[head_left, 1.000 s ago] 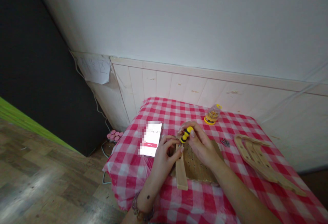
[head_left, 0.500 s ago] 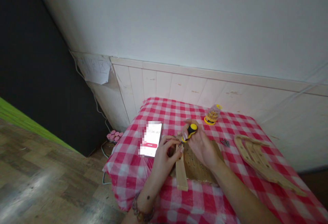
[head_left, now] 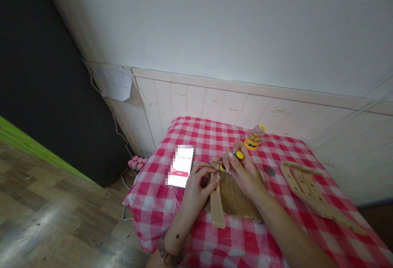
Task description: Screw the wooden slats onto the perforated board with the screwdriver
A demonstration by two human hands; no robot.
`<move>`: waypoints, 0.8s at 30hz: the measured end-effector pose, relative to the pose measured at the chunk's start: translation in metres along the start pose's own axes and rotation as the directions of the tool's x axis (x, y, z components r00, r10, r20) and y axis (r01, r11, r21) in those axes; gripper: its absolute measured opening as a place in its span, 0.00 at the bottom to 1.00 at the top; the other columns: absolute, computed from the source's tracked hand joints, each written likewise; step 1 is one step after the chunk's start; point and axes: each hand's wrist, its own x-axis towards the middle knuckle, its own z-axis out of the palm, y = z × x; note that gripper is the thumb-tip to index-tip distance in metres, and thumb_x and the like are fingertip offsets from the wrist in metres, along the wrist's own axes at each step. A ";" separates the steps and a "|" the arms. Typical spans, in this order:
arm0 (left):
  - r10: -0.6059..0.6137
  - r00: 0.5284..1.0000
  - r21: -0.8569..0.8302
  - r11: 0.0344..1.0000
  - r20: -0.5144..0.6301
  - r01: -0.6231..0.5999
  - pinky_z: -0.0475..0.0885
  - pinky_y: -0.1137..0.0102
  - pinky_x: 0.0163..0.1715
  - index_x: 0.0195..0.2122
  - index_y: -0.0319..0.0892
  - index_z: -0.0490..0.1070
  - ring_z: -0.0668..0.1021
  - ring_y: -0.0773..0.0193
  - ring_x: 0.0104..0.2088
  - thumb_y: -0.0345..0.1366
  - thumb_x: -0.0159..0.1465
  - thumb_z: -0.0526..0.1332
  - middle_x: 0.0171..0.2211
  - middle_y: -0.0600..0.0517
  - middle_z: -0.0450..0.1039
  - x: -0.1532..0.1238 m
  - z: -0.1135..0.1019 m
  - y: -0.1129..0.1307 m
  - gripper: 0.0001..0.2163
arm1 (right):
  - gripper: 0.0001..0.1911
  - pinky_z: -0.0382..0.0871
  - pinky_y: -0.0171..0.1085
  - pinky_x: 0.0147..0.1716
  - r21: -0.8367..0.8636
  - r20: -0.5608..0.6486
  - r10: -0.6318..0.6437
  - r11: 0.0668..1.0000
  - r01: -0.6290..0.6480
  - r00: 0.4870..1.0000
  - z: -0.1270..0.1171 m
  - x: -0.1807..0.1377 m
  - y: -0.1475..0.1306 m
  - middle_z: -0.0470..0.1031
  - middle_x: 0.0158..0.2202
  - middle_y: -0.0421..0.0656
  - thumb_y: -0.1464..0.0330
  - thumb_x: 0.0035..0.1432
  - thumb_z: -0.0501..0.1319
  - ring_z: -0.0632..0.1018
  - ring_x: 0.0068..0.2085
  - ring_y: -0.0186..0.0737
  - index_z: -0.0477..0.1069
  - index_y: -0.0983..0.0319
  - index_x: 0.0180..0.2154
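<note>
My right hand (head_left: 242, 170) is closed round a yellow and black screwdriver (head_left: 239, 156), its handle tilted up to the right. The driver's lower end points at the upper part of a pale wooden strip (head_left: 217, 208). My left hand (head_left: 201, 182) grips that strip from the left, thumb and forefinger on either side of a small dark spot near the driver's end. Whether a screw sits there is too small to tell. Under the strip and my hands lies a brown wooden board (head_left: 235, 198) with several small holes, partly hidden by my right hand.
Left of my hands, a lit phone (head_left: 181, 167) rests on the red checked tablecloth (head_left: 208, 131). A clear and yellow bit container (head_left: 255, 137) stands at the back. Several screws (head_left: 269, 171) lie right of the board, beside curved wooden pieces (head_left: 307, 190).
My right hand has shifted its grip, and the screwdriver handle has leaned further to the right. My left hand and the wooden strip stay in place.
</note>
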 end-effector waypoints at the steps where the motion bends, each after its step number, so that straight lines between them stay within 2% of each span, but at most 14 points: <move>1: 0.000 1.000 0.000 1.000 0.000 0.000 0.74 0.63 0.45 0.41 0.45 0.79 0.78 0.54 0.48 0.32 0.65 0.66 0.46 0.46 0.73 0.000 0.000 0.000 0.04 | 0.15 0.71 0.39 0.39 0.004 -0.004 -0.009 1.000 0.009 1.000 0.002 0.000 0.000 0.64 0.24 0.30 0.56 0.64 0.67 0.66 0.26 0.34 0.63 0.52 0.38; 3: -0.001 1.000 0.000 1.000 -0.002 0.001 0.74 0.63 0.45 0.40 0.45 0.79 0.78 0.54 0.48 0.32 0.65 0.66 0.46 0.46 0.73 0.000 0.000 0.000 0.04 | 0.16 0.71 0.39 0.36 0.030 0.003 -0.020 0.999 0.020 1.000 0.005 0.001 -0.001 0.63 0.26 0.32 0.50 0.63 0.66 0.66 0.27 0.36 0.65 0.51 0.40; 6: -0.002 1.000 0.001 1.000 -0.005 0.002 0.74 0.63 0.44 0.40 0.45 0.78 0.79 0.54 0.47 0.33 0.66 0.65 0.46 0.46 0.73 0.000 0.000 0.000 0.03 | 0.20 0.73 0.42 0.36 0.074 0.051 0.045 0.996 -0.048 0.998 0.007 0.002 -0.001 0.67 0.30 0.37 0.45 0.64 0.60 0.72 0.33 0.41 0.70 0.52 0.45; 10: -0.002 1.000 0.003 1.000 -0.008 0.002 0.74 0.63 0.43 0.40 0.45 0.78 0.79 0.54 0.47 0.33 0.66 0.65 0.45 0.46 0.73 0.000 0.000 0.000 0.03 | 0.18 0.73 0.43 0.39 -0.012 0.050 0.086 0.996 -0.085 0.995 0.001 0.001 0.003 0.73 0.36 0.42 0.48 0.67 0.58 0.75 0.40 0.44 0.73 0.53 0.47; 13: -0.004 1.000 0.002 1.000 -0.009 0.004 0.74 0.63 0.44 0.40 0.45 0.78 0.79 0.54 0.47 0.32 0.65 0.65 0.45 0.46 0.74 0.000 0.000 0.001 0.03 | 0.17 0.73 0.43 0.43 -0.156 0.077 0.056 0.987 -0.043 0.995 -0.004 -0.001 0.006 0.74 0.42 0.43 0.48 0.64 0.64 0.76 0.44 0.44 0.74 0.53 0.45; 16: -0.007 1.000 0.000 1.000 -0.006 0.007 0.74 0.63 0.45 0.40 0.45 0.78 0.79 0.54 0.47 0.33 0.65 0.65 0.45 0.47 0.74 0.000 0.001 0.000 0.03 | 0.13 0.72 0.43 0.49 -0.153 0.070 -0.011 0.988 0.022 0.998 -0.005 -0.002 0.005 0.74 0.45 0.41 0.53 0.62 0.68 0.77 0.45 0.41 0.71 0.52 0.42; 18: -0.007 1.000 -0.001 1.000 -0.005 0.007 0.74 0.63 0.45 0.40 0.45 0.78 0.79 0.54 0.47 0.33 0.66 0.65 0.46 0.47 0.74 0.000 0.001 0.000 0.03 | 0.12 0.72 0.43 0.50 -0.090 0.067 -0.026 0.995 0.032 0.997 -0.005 -0.002 0.004 0.75 0.43 0.38 0.57 0.63 0.69 0.77 0.42 0.38 0.68 0.52 0.40; 20: -0.009 1.000 -0.001 1.000 -0.005 0.009 0.75 0.63 0.45 0.40 0.46 0.79 0.79 0.54 0.47 0.33 0.65 0.65 0.45 0.47 0.74 0.000 0.000 0.000 0.04 | 0.12 0.73 0.41 0.45 -0.041 0.086 -0.007 0.999 0.011 0.996 -0.004 -0.002 0.004 0.74 0.35 0.35 0.58 0.65 0.67 0.75 0.37 0.36 0.64 0.51 0.40; 22: -0.010 1.000 0.000 1.000 -0.004 0.010 0.75 0.63 0.45 0.40 0.46 0.79 0.79 0.54 0.47 0.33 0.65 0.66 0.45 0.47 0.74 -0.001 0.000 0.000 0.04 | 0.12 0.72 0.39 0.40 -0.029 0.083 0.007 1.000 -0.004 0.996 -0.002 -0.002 0.005 0.70 0.30 0.33 0.57 0.66 0.66 0.72 0.32 0.36 0.63 0.51 0.40; 24: -0.010 1.000 0.001 1.000 -0.003 0.010 0.75 0.63 0.44 0.40 0.46 0.79 0.79 0.54 0.47 0.34 0.65 0.65 0.46 0.47 0.74 -0.001 0.000 0.000 0.04 | 0.12 0.71 0.39 0.37 -0.041 0.063 0.001 0.999 0.002 0.998 0.000 -0.002 0.006 0.68 0.29 0.33 0.54 0.67 0.64 0.70 0.30 0.37 0.64 0.51 0.42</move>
